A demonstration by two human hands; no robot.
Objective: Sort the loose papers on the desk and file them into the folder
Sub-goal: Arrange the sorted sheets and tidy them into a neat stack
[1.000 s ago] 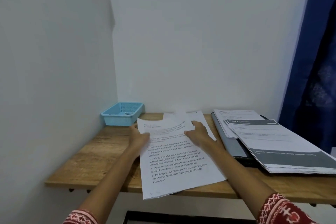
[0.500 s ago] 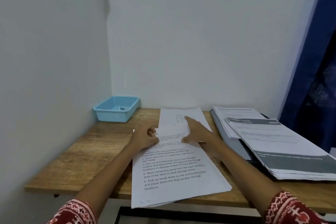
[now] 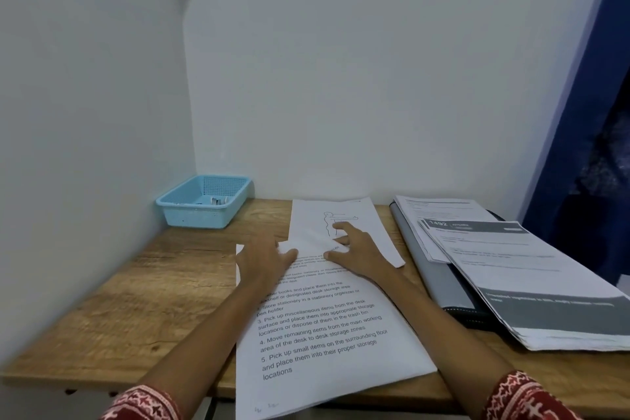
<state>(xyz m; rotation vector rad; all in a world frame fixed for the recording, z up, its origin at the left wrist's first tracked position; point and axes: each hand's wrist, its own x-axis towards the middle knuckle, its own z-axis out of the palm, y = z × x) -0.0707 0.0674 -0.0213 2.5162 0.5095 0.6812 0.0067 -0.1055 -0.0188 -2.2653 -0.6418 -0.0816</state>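
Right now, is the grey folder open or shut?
Shut, as far as shows: the grey folder lies flat on the desk, with printed paper stacks resting on its cover.

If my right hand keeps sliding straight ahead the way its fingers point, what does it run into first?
Nothing right away: the right hand would glide along the sheet with the line drawing, then probably reach the back wall. Depth is hard to judge.
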